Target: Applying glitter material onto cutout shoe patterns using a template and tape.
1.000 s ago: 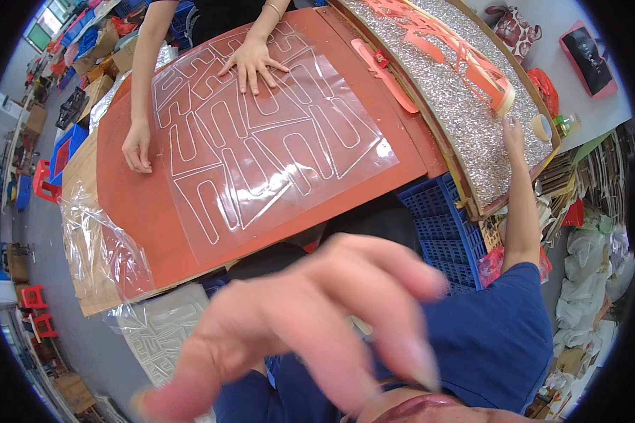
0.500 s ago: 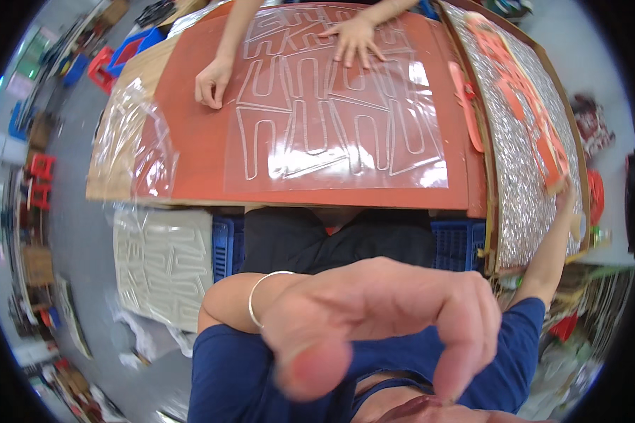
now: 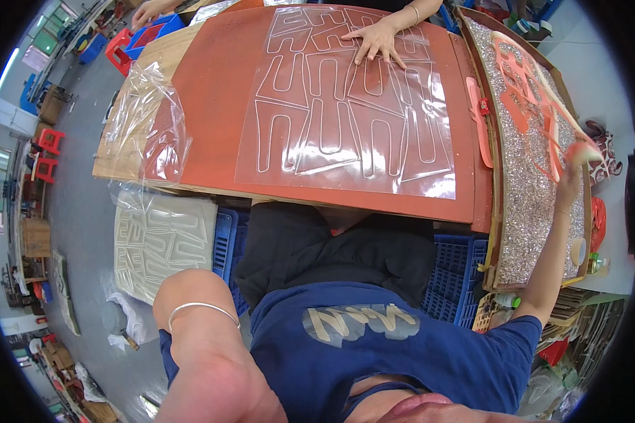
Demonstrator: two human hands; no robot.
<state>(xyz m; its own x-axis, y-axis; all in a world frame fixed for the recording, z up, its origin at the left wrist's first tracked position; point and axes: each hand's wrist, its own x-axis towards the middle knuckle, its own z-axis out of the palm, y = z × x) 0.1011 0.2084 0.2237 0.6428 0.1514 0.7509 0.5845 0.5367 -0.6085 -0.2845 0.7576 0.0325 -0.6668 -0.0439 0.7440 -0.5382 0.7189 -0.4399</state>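
At the right, my right hand (image 3: 577, 173) is closed on one end of a coral-coloured cut-out strip (image 3: 568, 116). The strip bends upward over a long tray lined with glittery silver material (image 3: 525, 233). My left hand (image 3: 215, 388) is raised close to the camera at the bottom, a bangle on its wrist; its fingers fall outside the picture. In front of me a clear plastic sheet (image 3: 339, 169) with outlined U-shaped and angular pieces lies on a red board (image 3: 212, 77). Another person's hand (image 3: 377, 39) lies spread on the sheet's far part.
Crumpled clear film (image 3: 155, 134) hangs over the board's left edge. Below it is a pale sheet with similar outlines (image 3: 166, 247). Blue crates (image 3: 451, 275) stand under the table. Another person's second hand (image 3: 152, 10) is at a blue bin (image 3: 155, 35), far left.
My right hand has risen with the end of the coral strip. My left hand has moved down and left. The other person's one hand has left the board for the blue bin.
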